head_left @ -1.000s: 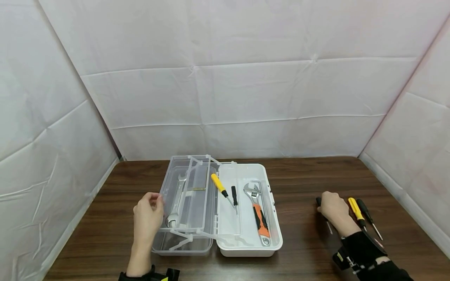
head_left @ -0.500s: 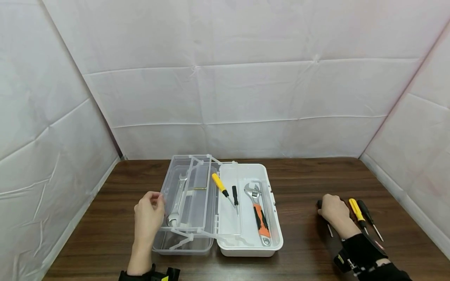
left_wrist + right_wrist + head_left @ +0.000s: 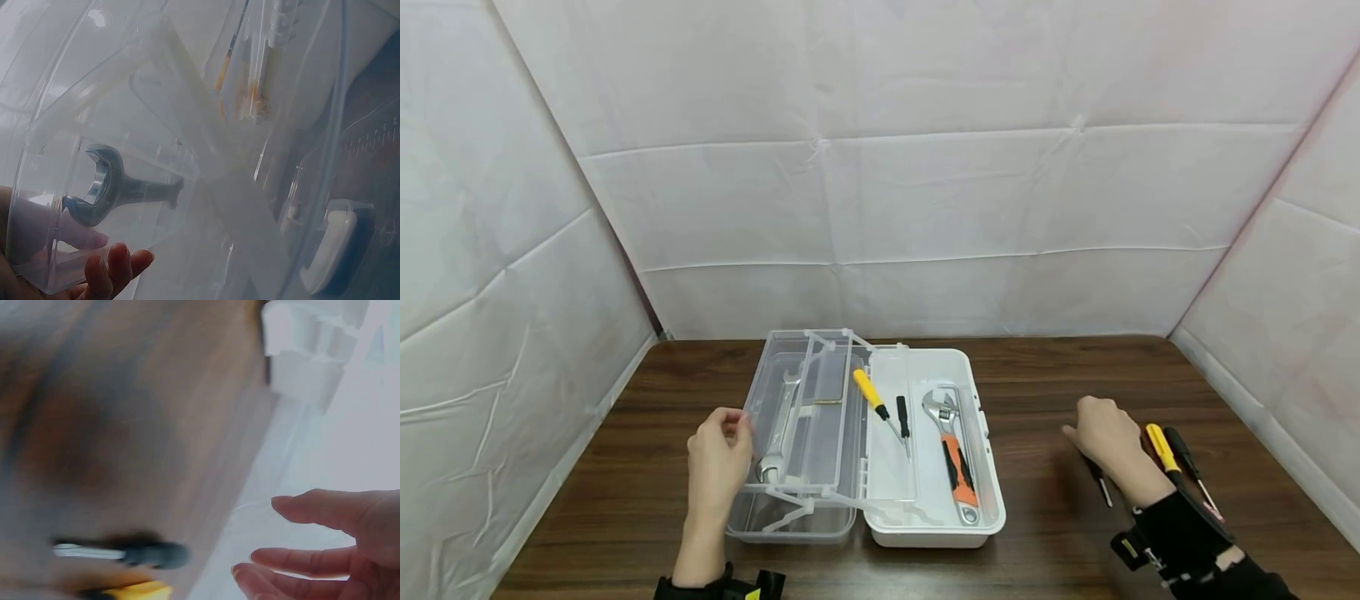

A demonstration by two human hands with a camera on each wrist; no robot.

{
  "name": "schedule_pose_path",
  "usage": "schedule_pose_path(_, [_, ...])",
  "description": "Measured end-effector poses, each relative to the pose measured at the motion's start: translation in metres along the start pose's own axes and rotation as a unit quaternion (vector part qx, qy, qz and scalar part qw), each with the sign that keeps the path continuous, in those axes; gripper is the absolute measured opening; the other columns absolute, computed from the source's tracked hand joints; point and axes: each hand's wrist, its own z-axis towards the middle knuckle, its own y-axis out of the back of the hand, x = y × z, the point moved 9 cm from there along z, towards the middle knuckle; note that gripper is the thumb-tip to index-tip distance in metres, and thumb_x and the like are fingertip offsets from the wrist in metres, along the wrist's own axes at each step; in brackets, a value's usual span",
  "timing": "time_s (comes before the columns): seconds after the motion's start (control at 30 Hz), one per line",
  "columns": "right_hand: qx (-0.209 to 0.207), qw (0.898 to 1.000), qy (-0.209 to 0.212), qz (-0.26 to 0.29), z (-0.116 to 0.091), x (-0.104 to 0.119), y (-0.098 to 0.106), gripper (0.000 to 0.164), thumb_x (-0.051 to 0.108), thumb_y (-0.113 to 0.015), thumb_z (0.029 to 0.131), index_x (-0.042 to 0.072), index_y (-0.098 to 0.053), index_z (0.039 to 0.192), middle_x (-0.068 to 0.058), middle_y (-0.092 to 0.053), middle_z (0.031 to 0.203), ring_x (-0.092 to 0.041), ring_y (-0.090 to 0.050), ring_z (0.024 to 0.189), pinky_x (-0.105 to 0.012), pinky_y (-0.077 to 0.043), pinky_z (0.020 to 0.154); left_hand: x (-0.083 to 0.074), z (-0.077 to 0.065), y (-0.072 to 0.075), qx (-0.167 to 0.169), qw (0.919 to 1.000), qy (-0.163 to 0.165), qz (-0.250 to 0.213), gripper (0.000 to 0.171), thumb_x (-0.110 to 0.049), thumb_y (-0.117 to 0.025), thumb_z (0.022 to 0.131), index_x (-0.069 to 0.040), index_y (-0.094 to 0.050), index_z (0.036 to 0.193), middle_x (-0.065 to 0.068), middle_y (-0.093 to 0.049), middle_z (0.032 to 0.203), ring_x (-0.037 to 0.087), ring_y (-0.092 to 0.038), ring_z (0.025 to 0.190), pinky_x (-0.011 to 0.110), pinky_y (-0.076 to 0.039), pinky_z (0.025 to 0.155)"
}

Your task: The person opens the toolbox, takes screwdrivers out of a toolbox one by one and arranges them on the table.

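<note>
The head view is showing the small driver (image 3: 1097,481) lying at the right of the table (image 3: 1037,500), partly under the right hand (image 3: 1105,435), its tip pointing near. Compared with half a second ago, that hand is shifting a little to the far side and covering the black handle end that was showing at its left. In the right wrist view its fingers are standing apart with nothing between them, and a dark driver is lying clear of them, so the tool is apparently remaining loose outside the box (image 3: 936,371). Just to its right, the yellow driver (image 3: 1161,446) and the large driver (image 3: 1180,450) are lying side by side. Well to the left, the box is holding the orange spanner (image 3: 957,467), and the clear tray (image 3: 817,454) is holding a wrench (image 3: 779,435). The left hand (image 3: 718,454) is staying put, its fingers seemingly pinching the tray's left edge.
</note>
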Motion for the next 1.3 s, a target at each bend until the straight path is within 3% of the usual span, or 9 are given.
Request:
schedule_pose_path(0.13, [-0.007, 0.999, 0.047, 0.013, 0.004, 0.034, 0.014, 0.028, 0.018, -0.065, 0.080, -0.008, -0.058, 0.087, -0.018, -0.058, 0.074, -0.026, -0.055, 0.058, -0.037, -0.043, 0.049, 0.001, 0.000, 0.001, 0.000, 1.0000, 0.004, -0.003, 0.016, -0.005, -0.049, 0.086, 0.007, -0.059, 0.090, 0.017, -0.063, 0.072, 0.014, -0.058, 0.048, 0.026, -0.041, 0.048])
schedule_pose_path(0.27, [0.005, 0.992, 0.112, 0.059, 0.010, 0.074, 0.022, 0.031, 0.019, -0.065, 0.079, -0.007, -0.060, 0.096, -0.018, -0.061, 0.086, -0.027, -0.058, 0.072, -0.039, -0.046, 0.060, 0.001, 0.000, 0.002, -0.003, 1.0000, 0.005, -0.003, 0.016, -0.005, -0.049, 0.086, 0.007, -0.060, 0.089, 0.017, -0.063, 0.072, 0.015, -0.058, 0.049, 0.025, -0.041, 0.048])
schedule_pose_path(0.4, [0.017, 0.981, 0.165, 0.103, 0.013, 0.110, 0.026, 0.028, 0.017, -0.065, 0.079, -0.006, -0.061, 0.094, -0.010, -0.061, 0.079, -0.020, -0.056, 0.067, -0.035, -0.044, 0.059, 0.002, 0.000, 0.001, 0.001, 1.0000, 0.009, -0.003, 0.016, -0.005, -0.049, 0.086, 0.007, -0.059, 0.090, 0.016, -0.063, 0.072, 0.014, -0.058, 0.049, 0.025, -0.041, 0.048])
schedule_pose_path(0.5, [0.015, 0.975, 0.195, 0.107, 0.013, 0.136, 0.027, 0.027, 0.015, -0.065, 0.079, -0.006, -0.061, 0.094, -0.005, -0.058, 0.071, -0.014, -0.051, 0.059, -0.030, -0.042, 0.054, 0.002, 0.000, 0.000, 0.001, 1.0000, 0.007, -0.002, 0.016, -0.005, -0.049, 0.086, 0.007, -0.059, 0.089, 0.016, -0.063, 0.071, 0.014, -0.058, 0.048, 0.026, -0.041, 0.048])
schedule_pose_path(0.67, [0.015, 0.969, 0.219, 0.115, 0.014, 0.173, 0.026, 0.032, 0.015, -0.065, 0.078, -0.006, -0.058, 0.101, -0.009, -0.060, 0.076, -0.016, -0.056, 0.063, -0.026, -0.044, 0.053, 0.000, 0.000, 0.000, -0.005, 1.0000, -0.002, 0.002, 0.016, -0.005, -0.049, 0.086, 0.007, -0.059, 0.088, 0.015, -0.063, 0.069, 0.014, -0.057, 0.048, 0.029, -0.042, 0.051])
schedule_pose_path(0.87, [0.015, 0.964, 0.236, 0.123, 0.020, 0.209, 0.020, 0.038, 0.018, -0.066, 0.079, -0.004, -0.056, 0.108, -0.014, -0.062, 0.089, -0.021, -0.059, 0.075, -0.027, -0.047, 0.061, -0.002, 0.000, 0.001, -0.011, 0.9999, -0.009, 0.003, 0.015, -0.005, -0.050, 0.085, 0.007, -0.060, 0.087, 0.015, -0.064, 0.069, 0.015, -0.058, 0.048, 0.031, -0.043, 0.052])
schedule_pose_path(1.3, [0.027, 0.948, 0.291, 0.127, 0.025, 0.264, -0.007, 0.041, 0.015, -0.069, 0.076, -0.006, -0.056, 0.108, -0.016, -0.061, 0.091, -0.019, -0.059, 0.069, -0.024, -0.046, 0.057, 0.000, 0.001, 0.002, -0.021, 0.9997, -0.009, 0.006, 0.016, -0.005, -0.050, 0.084, 0.006, -0.060, 0.087, 0.014, -0.064, 0.068, 0.016, -0.059, 0.049, 0.033, -0.043, 0.053])
